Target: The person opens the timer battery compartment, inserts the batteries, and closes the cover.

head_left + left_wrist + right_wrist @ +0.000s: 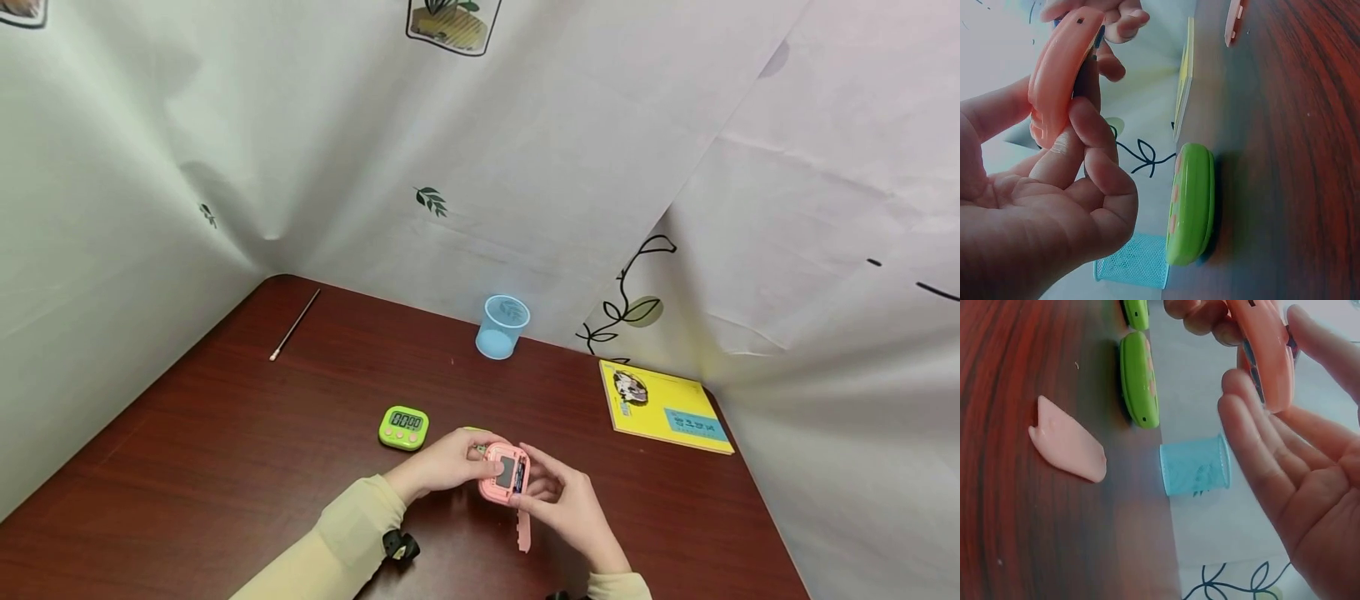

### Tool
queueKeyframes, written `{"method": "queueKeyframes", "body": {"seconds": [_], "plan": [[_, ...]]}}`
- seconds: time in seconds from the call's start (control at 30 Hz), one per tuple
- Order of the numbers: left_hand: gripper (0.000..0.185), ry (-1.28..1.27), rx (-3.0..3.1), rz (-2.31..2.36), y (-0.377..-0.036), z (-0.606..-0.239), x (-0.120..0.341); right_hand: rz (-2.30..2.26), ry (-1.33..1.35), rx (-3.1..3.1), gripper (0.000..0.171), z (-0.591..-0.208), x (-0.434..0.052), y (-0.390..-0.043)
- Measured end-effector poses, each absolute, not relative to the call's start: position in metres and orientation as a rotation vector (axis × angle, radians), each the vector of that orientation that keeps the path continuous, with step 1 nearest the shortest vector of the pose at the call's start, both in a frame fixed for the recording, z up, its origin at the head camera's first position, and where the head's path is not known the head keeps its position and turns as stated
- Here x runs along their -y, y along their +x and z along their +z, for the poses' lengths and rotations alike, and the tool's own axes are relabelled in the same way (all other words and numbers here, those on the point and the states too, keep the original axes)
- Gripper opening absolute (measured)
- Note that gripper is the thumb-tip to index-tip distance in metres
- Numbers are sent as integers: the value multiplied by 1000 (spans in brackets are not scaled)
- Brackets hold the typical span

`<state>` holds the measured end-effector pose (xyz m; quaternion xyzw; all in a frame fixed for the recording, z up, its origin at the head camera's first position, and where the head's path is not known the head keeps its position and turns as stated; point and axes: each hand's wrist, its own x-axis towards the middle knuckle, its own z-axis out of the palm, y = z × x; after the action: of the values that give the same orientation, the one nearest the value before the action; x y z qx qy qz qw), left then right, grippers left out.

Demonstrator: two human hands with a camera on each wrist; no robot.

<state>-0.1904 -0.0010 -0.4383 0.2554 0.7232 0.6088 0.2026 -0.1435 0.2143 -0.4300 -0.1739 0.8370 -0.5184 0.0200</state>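
Observation:
Both hands hold a pink digital timer [497,492], its back turned up and its battery compartment uncovered. A dark battery [519,476] lies in the slot on its right side. My left hand [455,461] pinches the timer's left part, thumb on the back and fingers beneath. My right hand [564,502] grips the right side, with thumb and forefinger at opposite ends of the battery slot. Below the hands, the loose pink battery cover [1071,442] lies on the table. A green timer [403,427] reading 00:00 stands left of them; another green timer [1138,380] is mostly hidden behind them in the head view.
A light blue mesh cup [502,327] stands at the back of the dark red table [225,467]. To the right lies a yellow book [663,407]. A thin stick with a pale tip [296,325] lies at the back left. Printed cloth hangs around the table.

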Motion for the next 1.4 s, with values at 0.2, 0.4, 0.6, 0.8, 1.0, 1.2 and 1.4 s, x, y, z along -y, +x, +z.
{"method": "queueKeyframes", "body": {"seconds": [0.2, 0.4, 0.6, 0.8, 1.0, 1.2, 1.4], "plan": [[30, 725, -1999, 1712, -189, -437, 1, -1743, -511, -2479, 63, -427, -214, -142], [29, 721, -1953, 1737, -187, -431, -1, -1747, -453, -2475, 58, -426, -216, -141], [28, 688, -1933, 1759, -184, -426, -2, -1763, -485, -2420, 54, -426, -218, -141], [29, 672, -1941, 1788, -181, -424, -2, -1877, -656, -2242, 52, -427, -218, -141], [31, 644, -1958, 1791, -179, -420, -1, -1933, -721, -2160, 51, -428, -217, -142], [32, 670, -1943, 1825, -179, -418, 0, -1939, -665, -2181, 51, -429, -216, -143], [32, 683, -1937, 1835, -180, -415, -1, -1884, -545, -2328, 53, -428, -215, -144]]}}
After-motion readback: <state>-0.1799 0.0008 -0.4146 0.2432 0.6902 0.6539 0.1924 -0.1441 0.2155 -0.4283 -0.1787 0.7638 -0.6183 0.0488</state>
